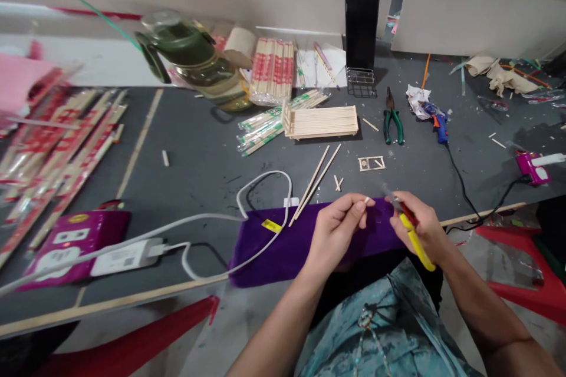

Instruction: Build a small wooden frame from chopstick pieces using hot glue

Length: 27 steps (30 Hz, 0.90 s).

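Observation:
My left hand point(338, 224) is closed in a pinch on a short piece of pale wooden stick point(367, 200), above the purple cloth point(269, 256) on the table's front edge. In my right hand point(418, 221), fingers wrapped round it, is a hand tool with yellow and red handles point(415, 241); its grey tip is blurred and points toward the left hand. Beyond the hands lie a small wooden frame point(371, 164), short stick pieces point(338, 183) and two chopsticks point(315, 185). Farther back stands a small slatted bench made of sticks point(322, 122).
Green-handled pliers point(391, 121) and a blue glue gun point(438, 122) lie at the right. A phone point(361, 26) leans on a wire stand. A jug point(194, 59), packed chopsticks point(66, 147), a white cable point(194, 221) and a purple power socket point(66, 247) occupy the left.

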Each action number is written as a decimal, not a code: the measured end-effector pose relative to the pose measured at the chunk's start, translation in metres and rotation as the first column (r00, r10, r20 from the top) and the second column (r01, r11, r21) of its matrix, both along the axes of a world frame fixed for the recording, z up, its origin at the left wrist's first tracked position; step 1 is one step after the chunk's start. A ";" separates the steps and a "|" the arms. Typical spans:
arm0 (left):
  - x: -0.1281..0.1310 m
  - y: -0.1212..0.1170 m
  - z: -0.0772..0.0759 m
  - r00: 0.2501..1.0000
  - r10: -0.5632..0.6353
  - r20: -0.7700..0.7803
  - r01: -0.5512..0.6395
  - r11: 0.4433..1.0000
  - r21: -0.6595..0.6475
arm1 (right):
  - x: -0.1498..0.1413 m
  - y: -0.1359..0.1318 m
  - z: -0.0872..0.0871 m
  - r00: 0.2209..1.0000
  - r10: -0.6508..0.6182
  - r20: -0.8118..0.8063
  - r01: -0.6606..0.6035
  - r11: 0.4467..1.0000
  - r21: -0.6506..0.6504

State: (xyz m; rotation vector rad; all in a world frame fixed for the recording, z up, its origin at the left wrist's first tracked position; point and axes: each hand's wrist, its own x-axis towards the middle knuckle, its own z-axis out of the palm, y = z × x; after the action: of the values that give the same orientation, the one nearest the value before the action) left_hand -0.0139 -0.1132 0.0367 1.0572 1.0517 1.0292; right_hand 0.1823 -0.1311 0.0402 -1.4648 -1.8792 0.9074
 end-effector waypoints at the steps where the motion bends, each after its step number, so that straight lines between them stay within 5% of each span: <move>1: 0.000 0.001 -0.001 0.999 0.009 0.032 -0.008 0.999 -0.032 | 0.003 -0.001 0.003 0.999 -0.042 0.000 0.042 0.999 -0.020; 8: -0.002 0.004 0.000 0.978 0.057 0.202 -0.026 0.988 -0.154 | 0.022 -0.011 0.009 0.991 -0.133 0.014 0.134 0.986 -0.097; 13: -0.005 -0.003 0.005 0.995 0.012 0.103 -0.005 0.998 -0.060 | 0.013 -0.021 0.010 0.994 -0.109 0.026 0.111 0.985 -0.130; 19: -0.005 -0.005 0.009 0.998 0.066 -0.007 -0.066 0.998 0.013 | 0.000 -0.026 0.013 0.990 -0.066 0.126 0.070 0.997 -0.026; 27: -0.005 -0.002 0.009 0.996 0.087 -0.026 -0.083 0.988 0.127 | -0.008 -0.020 0.018 0.972 0.089 0.217 -0.069 0.993 -0.101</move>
State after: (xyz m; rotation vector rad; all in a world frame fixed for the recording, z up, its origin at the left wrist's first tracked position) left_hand -0.0188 -0.1155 0.0462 1.1411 1.0763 1.1635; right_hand 0.1743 -0.1511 0.0583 -1.6134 -2.0945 0.9101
